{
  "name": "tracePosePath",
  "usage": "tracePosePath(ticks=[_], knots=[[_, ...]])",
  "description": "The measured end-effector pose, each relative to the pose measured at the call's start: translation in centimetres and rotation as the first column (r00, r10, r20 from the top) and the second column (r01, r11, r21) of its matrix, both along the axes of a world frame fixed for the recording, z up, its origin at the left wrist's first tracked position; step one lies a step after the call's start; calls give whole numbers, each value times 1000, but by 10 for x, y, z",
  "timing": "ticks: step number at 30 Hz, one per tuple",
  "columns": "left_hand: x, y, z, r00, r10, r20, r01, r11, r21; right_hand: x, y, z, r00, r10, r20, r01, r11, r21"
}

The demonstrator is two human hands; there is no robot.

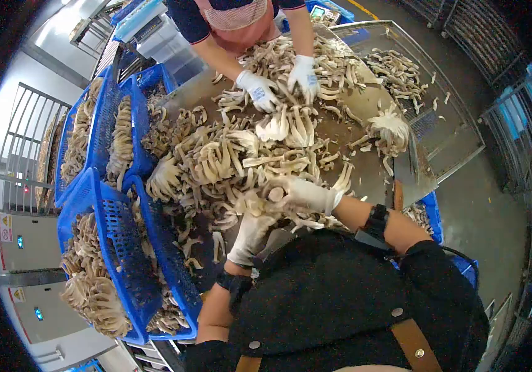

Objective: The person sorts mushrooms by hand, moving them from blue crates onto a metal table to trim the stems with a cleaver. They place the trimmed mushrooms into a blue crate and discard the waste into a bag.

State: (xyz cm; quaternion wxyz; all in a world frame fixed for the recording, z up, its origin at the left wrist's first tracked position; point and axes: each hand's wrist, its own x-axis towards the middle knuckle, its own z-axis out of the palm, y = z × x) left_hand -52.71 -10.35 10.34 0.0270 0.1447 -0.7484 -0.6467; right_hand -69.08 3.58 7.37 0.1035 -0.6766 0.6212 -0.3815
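White-gloved, my left hand (253, 234) is closed around a pale oyster-type mushroom clump (249, 203) near the table's front edge. Close beside it, my right hand (308, 194), also gloved, has its fingers curled around a mushroom stem (276, 194) whose round end faces up. Both hands are slightly blurred, so the fingertips are hard to make out. Just beyond them lies a large heap of mushrooms (213, 160), some still in fans and others loose. A fan-shaped mushroom bunch (391, 131) rests alone on the right side of the table.
Across the metal table (365, 162), a co-worker's gloved hands (281, 90) touch the mushrooms. Blue crates (131, 273) of mushrooms line the left. A mesh-bottomed tray (442, 133) holding loose pieces adjoins the right, and wire racks (520, 111) stand beyond the aisle.
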Motion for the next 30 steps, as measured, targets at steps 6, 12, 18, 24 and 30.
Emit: tracePosePath(ticks=[6, 12, 18, 24, 30], knots=[[-5, 6, 12, 987, -31, 159, 40, 998, -50, 5, -5, -1, 928, -108, 355, 54, 986, 160], [-12, 17, 5, 989, 118, 87, -139, 942, 306, 9, -5, -3, 942, -113, 316, 123, 992, -11], [-11, 22, 29, 989, 32, 148, -69, 966, 247, 14, -5, 7, 737, -180, 652, 99, 982, 159], [-33, 24, 28, 968, 250, 36, -230, 815, 532, -1, -8, 19, 972, -236, 10, 228, 926, -300], [-27, -4, 9, 930, 316, 186, -353, 909, 220, -85, 45, 56, 927, -269, 262, 30, 748, 663]])
